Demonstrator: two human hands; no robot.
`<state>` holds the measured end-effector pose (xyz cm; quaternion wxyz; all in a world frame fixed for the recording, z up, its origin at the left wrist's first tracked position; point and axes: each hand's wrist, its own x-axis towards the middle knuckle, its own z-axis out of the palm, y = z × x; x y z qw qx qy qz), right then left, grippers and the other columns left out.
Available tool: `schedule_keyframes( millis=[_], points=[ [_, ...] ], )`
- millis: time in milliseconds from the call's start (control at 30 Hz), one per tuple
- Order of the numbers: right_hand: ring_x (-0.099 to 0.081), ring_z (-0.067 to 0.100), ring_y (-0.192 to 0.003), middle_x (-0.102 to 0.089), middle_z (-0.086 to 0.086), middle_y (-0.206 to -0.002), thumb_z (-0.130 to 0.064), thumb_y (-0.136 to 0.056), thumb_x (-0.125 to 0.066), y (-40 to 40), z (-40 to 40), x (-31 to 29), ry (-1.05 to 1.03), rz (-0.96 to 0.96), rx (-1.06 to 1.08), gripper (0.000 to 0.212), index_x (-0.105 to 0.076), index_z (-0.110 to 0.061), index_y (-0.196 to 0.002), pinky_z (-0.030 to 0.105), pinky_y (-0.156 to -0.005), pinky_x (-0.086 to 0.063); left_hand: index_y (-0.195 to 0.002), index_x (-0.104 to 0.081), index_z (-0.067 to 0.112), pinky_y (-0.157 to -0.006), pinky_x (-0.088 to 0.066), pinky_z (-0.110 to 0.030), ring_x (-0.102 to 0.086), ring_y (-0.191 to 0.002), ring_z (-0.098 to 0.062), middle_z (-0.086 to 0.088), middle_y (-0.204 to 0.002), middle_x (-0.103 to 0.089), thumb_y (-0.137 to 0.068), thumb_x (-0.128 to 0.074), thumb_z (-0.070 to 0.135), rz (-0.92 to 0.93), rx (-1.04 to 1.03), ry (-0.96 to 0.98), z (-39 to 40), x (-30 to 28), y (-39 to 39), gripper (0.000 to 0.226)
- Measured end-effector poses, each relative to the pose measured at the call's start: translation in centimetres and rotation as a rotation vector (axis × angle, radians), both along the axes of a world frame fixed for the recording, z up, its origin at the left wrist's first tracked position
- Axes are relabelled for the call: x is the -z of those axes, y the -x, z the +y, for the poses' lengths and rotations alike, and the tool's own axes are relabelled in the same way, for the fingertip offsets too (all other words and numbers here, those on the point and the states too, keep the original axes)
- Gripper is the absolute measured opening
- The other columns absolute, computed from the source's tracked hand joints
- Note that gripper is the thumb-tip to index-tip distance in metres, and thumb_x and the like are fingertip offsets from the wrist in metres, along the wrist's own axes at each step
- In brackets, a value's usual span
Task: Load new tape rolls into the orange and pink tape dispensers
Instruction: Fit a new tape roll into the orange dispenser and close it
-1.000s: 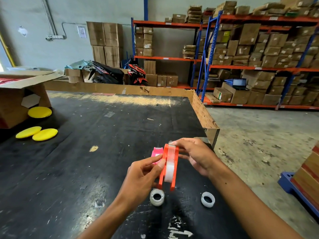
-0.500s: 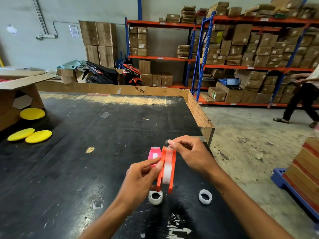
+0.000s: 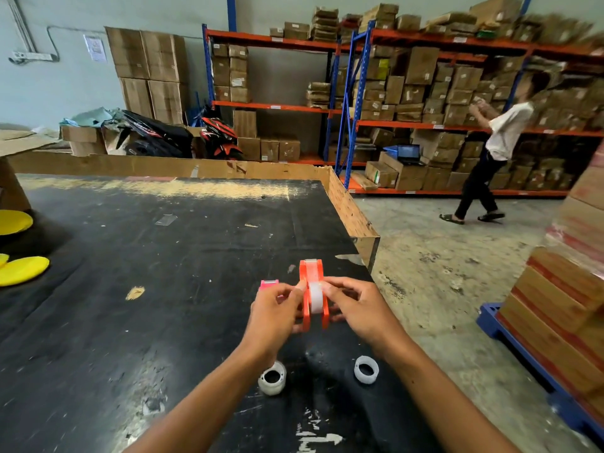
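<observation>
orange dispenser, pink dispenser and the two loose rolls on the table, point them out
orange dispenser (image 3: 306, 317), head view, on its left side plate.
pink dispenser (image 3: 268, 283), head view, on its top edge above the left hand.
left loose roll (image 3: 272, 384), head view, on its rim.
right loose roll (image 3: 366, 376), head view, on its rim.

black table (image 3: 163, 289) | on it: two tape rolls (image 3: 272, 378) (image 3: 366, 369), yellow discs (image 3: 23, 270), cardboard box (image 3: 13, 191)

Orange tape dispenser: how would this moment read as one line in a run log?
orange plastic tape dispenser: pinched by left hand and right hand, roll inside | pink dispenser: behind left hand | two white rolls: on black table
</observation>
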<state>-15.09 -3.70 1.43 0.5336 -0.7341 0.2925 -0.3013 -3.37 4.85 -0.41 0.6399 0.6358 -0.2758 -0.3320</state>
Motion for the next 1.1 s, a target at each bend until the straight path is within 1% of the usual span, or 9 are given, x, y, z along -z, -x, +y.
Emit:
schedule_keyframes(
  millis=[100, 200, 300, 367, 533, 633, 833, 1000, 1100],
  points=[
    [-0.070, 0.015, -0.085, -0.075, 0.001, -0.092, -0.018, -0.094, -0.054, -0.6, -1.3, 0.7, -0.060, 0.004, 0.047, 0.020, -0.072, -0.023, -0.101, 0.027, -0.068, -0.059, -0.099, -0.072, 0.005, -0.073, -0.061, -0.035, -0.072, -0.084, -0.022, -0.010, -0.087, -0.075, -0.096, -0.050, 0.023, -0.070, 0.038, -0.045, -1.6, 0.5, 0.1, 0.028],
    [-0.070, 0.023, -0.090, -0.076, 0.005, -0.093, -0.018, -0.093, -0.053, -1.8, -3.0, 1.8, -0.057, 0.075, 0.094, 0.023, -0.074, -0.026, -0.089, 0.043, -0.080, -0.058, -0.097, -0.074, 0.011, -0.082, -0.060, -0.044, -0.071, -0.080, -0.022, -0.006, -0.081, -0.075, -0.094, -0.054, 0.018, -0.174, 0.002, -0.099, -3.4, 1.6, -0.5, 0.021],
    [-0.069, 0.032, -0.084, -0.075, 0.015, -0.088, -0.028, -0.091, -0.053, -3.2, -4.7, 3.1, -0.072, 0.156, 0.139, 0.027, -0.075, -0.018, -0.078, 0.052, -0.082, -0.056, -0.089, -0.075, 0.010, -0.067, -0.057, -0.034, -0.065, -0.063, -0.015, -0.006, -0.076, -0.075, -0.091, -0.056, 0.016, -0.225, -0.063, -0.159, -5.0, 2.2, -1.1, 0.020],
    [-0.063, 0.029, -0.071, -0.070, 0.017, -0.075, -0.037, -0.089, -0.050, -4.0, -5.7, 3.8, -0.091, 0.205, 0.147, 0.038, -0.072, -0.009, -0.073, 0.054, -0.082, -0.055, -0.084, -0.074, 0.004, -0.052, -0.046, -0.027, -0.054, -0.052, -0.010, -0.002, -0.064, -0.067, -0.091, -0.051, 0.013, -0.293, -0.064, -0.198, -5.8, 2.5, -1.2, 0.025],
    [-0.057, 0.020, -0.063, -0.058, 0.002, -0.056, -0.039, -0.091, -0.048, -5.0, -6.9, 5.1, -0.138, 0.278, 0.168, 0.049, -0.056, -0.017, -0.048, 0.049, -0.079, -0.055, -0.074, -0.066, -0.003, -0.053, -0.038, -0.029, -0.049, -0.055, -0.017, -0.003, -0.059, -0.055, -0.086, -0.042, 0.004, -0.384, -0.026, -0.337, -6.9, 3.5, -0.8, 0.028],
    [-0.063, 0.022, -0.069, -0.065, 0.009, -0.066, -0.040, -0.091, -0.048, -5.0, -7.0, 6.0, -0.161, 0.307, 0.141, 0.045, -0.063, -0.015, -0.057, 0.047, -0.082, -0.057, -0.071, -0.061, 0.000, -0.047, -0.035, -0.026, -0.043, -0.048, -0.012, -0.001, -0.054, -0.050, -0.083, -0.041, 0.000, -0.412, 0.030, -0.388, -6.8, 4.0, -0.6, 0.023],
    [-0.070, 0.030, -0.086, -0.073, 0.019, -0.087, -0.042, -0.094, -0.045, -4.9, -6.7, 6.1, -0.167, 0.319, 0.137, 0.048, -0.071, -0.002, -0.086, 0.045, -0.085, -0.055, -0.084, -0.064, -0.012, -0.053, -0.039, -0.030, -0.046, -0.051, -0.016, -0.007, -0.060, -0.054, -0.081, -0.040, 0.000, -0.407, 0.045, -0.393, -6.5, 4.2, -0.8, 0.027],
    [-0.059, 0.019, -0.067, -0.060, 0.006, -0.066, -0.047, -0.089, -0.047, -4.9, -7.0, 6.1, -0.112, 0.312, 0.108, 0.042, -0.064, -0.015, -0.068, 0.043, -0.072, -0.054, -0.075, -0.066, -0.001, -0.060, -0.046, -0.033, -0.052, -0.061, -0.018, -0.007, -0.064, -0.059, -0.084, -0.042, 0.000, -0.438, 0.074, -0.330, -5.1, 3.5, -1.2, 0.026],
    [-0.050, 0.018, -0.063, -0.050, 0.002, -0.059, -0.037, -0.092, -0.050, -5.0, -6.6, 5.4, 0.071, 0.258, 0.209, 0.042, -0.049, -0.015, -0.056, 0.033, -0.063, -0.038, -0.074, -0.063, 0.016, -0.072, -0.055, -0.041, -0.060, -0.069, -0.024, -0.011, -0.075, -0.067, -0.084, -0.043, 0.000, -0.378, -0.020, -0.227, -3.4, 2.1, -2.5, 0.027]
  ],
)
